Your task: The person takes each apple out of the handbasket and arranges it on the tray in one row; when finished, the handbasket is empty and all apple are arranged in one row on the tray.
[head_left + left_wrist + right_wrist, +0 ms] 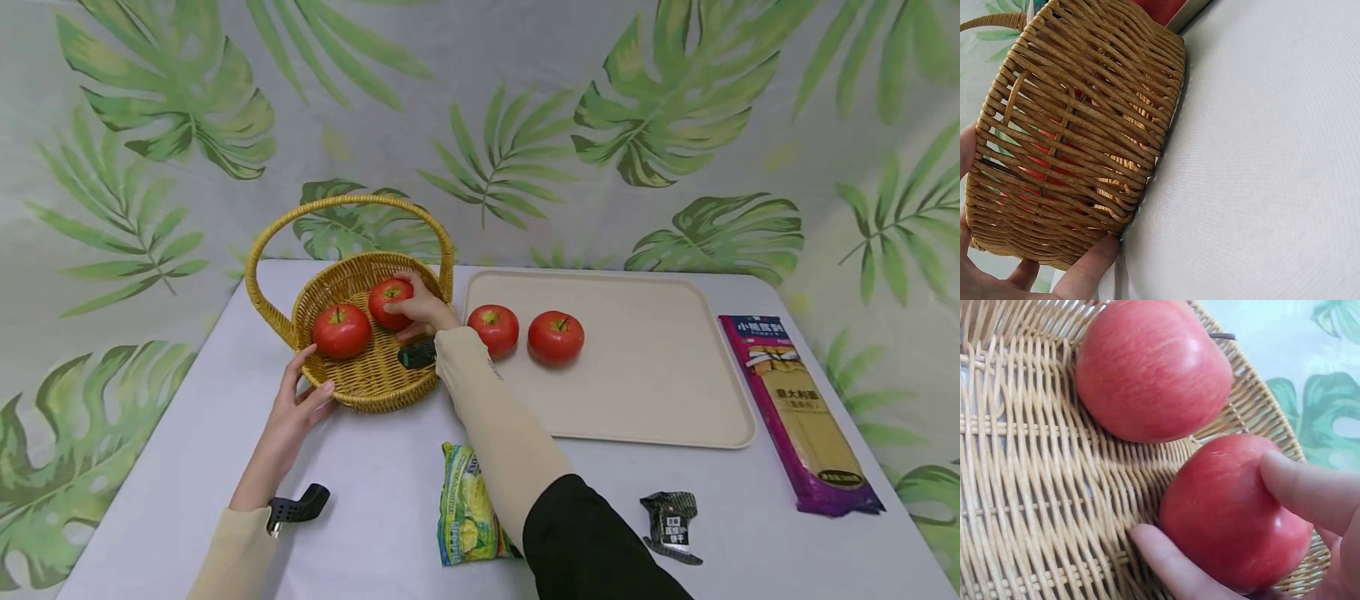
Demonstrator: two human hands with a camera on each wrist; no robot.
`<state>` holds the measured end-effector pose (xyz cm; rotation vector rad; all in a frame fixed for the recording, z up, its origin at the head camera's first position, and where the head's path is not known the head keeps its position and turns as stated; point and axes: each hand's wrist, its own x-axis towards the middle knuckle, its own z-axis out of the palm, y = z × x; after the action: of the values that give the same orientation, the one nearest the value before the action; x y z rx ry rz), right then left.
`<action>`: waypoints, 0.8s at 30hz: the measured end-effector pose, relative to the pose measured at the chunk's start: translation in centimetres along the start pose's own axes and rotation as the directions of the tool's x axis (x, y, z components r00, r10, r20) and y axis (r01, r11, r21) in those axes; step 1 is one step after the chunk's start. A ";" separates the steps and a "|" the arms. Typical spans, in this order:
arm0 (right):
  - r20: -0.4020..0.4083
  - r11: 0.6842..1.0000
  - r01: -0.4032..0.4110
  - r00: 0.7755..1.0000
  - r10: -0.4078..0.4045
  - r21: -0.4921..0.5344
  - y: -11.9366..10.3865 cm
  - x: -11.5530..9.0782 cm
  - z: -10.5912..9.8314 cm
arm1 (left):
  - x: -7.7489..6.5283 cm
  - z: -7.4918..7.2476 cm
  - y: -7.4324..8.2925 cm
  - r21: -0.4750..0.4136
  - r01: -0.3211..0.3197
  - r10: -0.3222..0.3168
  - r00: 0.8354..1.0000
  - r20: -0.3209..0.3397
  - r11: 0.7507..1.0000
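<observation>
A wicker basket (375,387) with a tall hoop handle stands at the left of the table. Inside it are two red apples, one at the left (342,331) and one at the back right (389,302). My right hand (424,310) reaches into the basket and grips the back-right apple, with thumb and fingers on either side of it in the right wrist view (1235,512). The other apple (1154,369) lies close by there. At the basket's front left, my left hand (295,410) holds its woven side (1079,131), fingers near the rim and thumb low on the wall.
Right of the basket lies a beige tray (637,367) with two more apples (556,337) at its left end. A green-yellow packet (468,508) is partly under the right forearm. A small black packet (671,525) and a purple pasta bag (802,412) lie to the right.
</observation>
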<state>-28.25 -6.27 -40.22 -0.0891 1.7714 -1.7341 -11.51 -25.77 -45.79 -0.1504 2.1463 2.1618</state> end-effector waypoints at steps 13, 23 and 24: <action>0.024 1.000 0.025 0.999 -0.024 -0.017 -0.1 -0.9 -0.4 | 0.1 0.1 0.2 -0.003 0.007 -0.007 1.000 0.001 1.000; 0.156 0.990 0.113 0.983 -0.099 -0.084 -1.5 -2.5 -2.0 | -0.2 0.1 0.1 -0.013 -0.002 0.002 1.000 0.012 1.000; 0.176 0.988 0.123 0.979 -0.104 -0.097 -1.7 -2.8 -2.2 | -0.2 0.1 0.1 -0.009 -0.002 0.002 1.000 0.012 1.000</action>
<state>-27.81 -3.21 -37.77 -0.3805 1.7614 -1.6554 -11.34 -25.70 -45.69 -0.1354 2.1312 2.1683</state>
